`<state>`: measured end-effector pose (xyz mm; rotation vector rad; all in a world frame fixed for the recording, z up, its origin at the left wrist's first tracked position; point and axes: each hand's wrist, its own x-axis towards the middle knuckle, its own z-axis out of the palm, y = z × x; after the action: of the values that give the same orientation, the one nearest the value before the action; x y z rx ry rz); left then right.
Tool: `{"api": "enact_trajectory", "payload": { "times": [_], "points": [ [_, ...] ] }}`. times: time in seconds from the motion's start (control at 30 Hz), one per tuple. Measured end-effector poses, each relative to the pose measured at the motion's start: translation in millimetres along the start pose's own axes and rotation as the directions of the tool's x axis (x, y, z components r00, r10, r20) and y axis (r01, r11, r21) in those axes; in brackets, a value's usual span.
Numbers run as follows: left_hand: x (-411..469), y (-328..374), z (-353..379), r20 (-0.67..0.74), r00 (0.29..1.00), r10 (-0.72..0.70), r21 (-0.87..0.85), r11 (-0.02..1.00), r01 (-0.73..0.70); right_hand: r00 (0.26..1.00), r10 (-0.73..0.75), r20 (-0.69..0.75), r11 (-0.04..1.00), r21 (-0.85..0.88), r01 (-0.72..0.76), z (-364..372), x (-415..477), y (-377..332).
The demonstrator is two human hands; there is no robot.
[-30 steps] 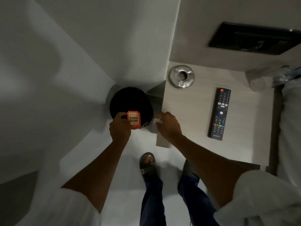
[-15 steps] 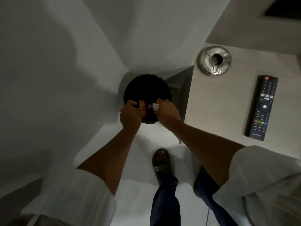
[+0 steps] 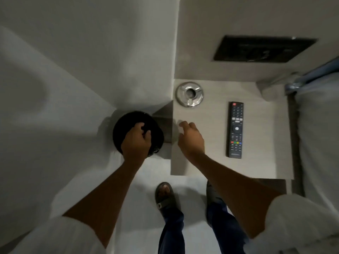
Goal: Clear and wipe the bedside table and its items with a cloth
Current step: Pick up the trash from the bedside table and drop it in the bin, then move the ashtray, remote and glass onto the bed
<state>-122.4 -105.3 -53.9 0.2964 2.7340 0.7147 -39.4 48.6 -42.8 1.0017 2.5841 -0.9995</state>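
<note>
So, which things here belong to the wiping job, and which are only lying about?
Job:
- pale wood-grain bedside table
- round silver metal ashtray
- long black remote control
- right hand, open over the table

Not the job:
- round black bin under the left hand
- dark wall panel
- dark sandal

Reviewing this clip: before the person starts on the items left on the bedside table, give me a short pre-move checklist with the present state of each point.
1. Right hand free: ok, fingers spread, nothing in it, over the table's left edge.
2. Left hand free: cannot tell, fingers curled over the bin, palm hidden.
3. Cloth at hand: not ok, none in view.
4. Ashtray within reach: ok, at the table's back left corner, ahead of the right hand.
5. Remote within reach: ok, lying flat to the right of the right hand, apart from the ashtray.
6. Ashtray empty: cannot tell, too blurred.
</note>
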Motion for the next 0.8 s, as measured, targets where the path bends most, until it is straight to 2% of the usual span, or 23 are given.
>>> {"api": "enact_trajectory", "payload": {
  "times": [0.1, 0.17, 0.27, 0.37, 0.47, 0.63, 0.8],
  "points": [
    [-5.1, 45.7, 13.2, 0.049, 0.995, 0.087, 0.054, 0.995, -0.089, 0.990, 0.102, -0.094, 0.993, 0.073, -0.095, -25.9, -16.5, 37.9],
    [-12.8, 70.6, 29.1, 0.088, 0.974, 0.210, 0.073, 0.973, -0.217, 0.979, 0.160, -0.128, 0.985, 0.091, -0.149, -38.9, -26.0, 65.0],
    [-19.7, 100.6, 56.4, 0.180, 0.891, 0.416, 0.177, 0.878, -0.445, 0.954, 0.252, -0.162, 0.966, 0.098, -0.238, -56.5, -37.5, 104.2],
    [3.8, 120.1, 73.4, 0.293, 0.824, 0.485, 0.289, 0.777, -0.560, 0.932, 0.326, -0.157, 0.945, 0.027, -0.326, -64.8, -34.7, 126.8],
    [50.5, 138.1, 83.5, 0.320, 0.843, 0.433, 0.369, 0.762, -0.532, 0.918, 0.363, -0.162, 0.927, -0.042, -0.374, -66.7, -23.1, 140.3],
    [109.4, 148.0, 93.5, 0.244, 0.938, 0.247, 0.329, 0.888, -0.320, 0.914, 0.367, -0.174, 0.925, -0.039, -0.379, -66.1, -6.9, 148.5],
    [117.3, 142.2, 102.4, 0.281, 0.946, 0.162, 0.313, 0.916, -0.249, 0.915, 0.385, -0.122, 0.921, -0.015, -0.389, -67.8, -2.7, 150.2]
  ]
}}
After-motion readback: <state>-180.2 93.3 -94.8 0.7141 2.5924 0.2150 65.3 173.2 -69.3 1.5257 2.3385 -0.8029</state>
